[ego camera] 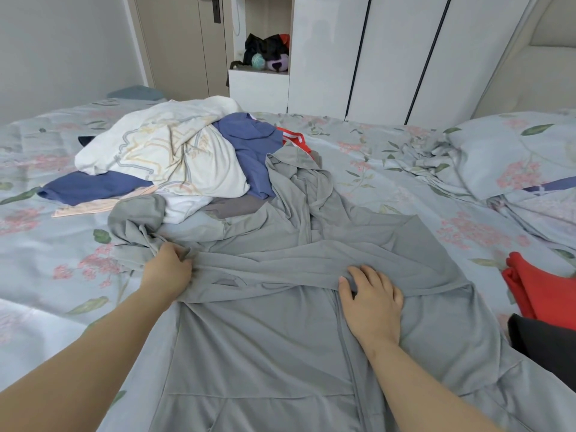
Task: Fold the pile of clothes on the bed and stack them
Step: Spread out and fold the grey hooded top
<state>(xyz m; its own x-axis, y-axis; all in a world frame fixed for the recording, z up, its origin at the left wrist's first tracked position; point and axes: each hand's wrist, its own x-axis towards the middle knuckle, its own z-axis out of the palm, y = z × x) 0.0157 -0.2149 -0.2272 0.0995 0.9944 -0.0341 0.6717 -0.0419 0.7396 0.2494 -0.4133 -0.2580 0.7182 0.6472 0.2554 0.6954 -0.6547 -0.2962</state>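
A grey zip-up hooded jacket (265,332) lies spread front-up across the bed before me, its hood reaching toward the pile. One sleeve is folded across the chest. My left hand (166,271) grips the bunched cloth at the jacket's left shoulder. My right hand (372,302) lies flat on the folded sleeve beside the zip, fingers straight. Behind the jacket sits the pile of unfolded clothes (174,157): a white printed garment on top, blue pieces, a red one with white stripes and a peach piece underneath.
The bed (46,244) has a pale blue floral sheet. Red cloth (536,285) and a dark item (542,341) lie at the right edge. A pillow (511,154) sits at the far right. White wardrobes and a door stand beyond the bed.
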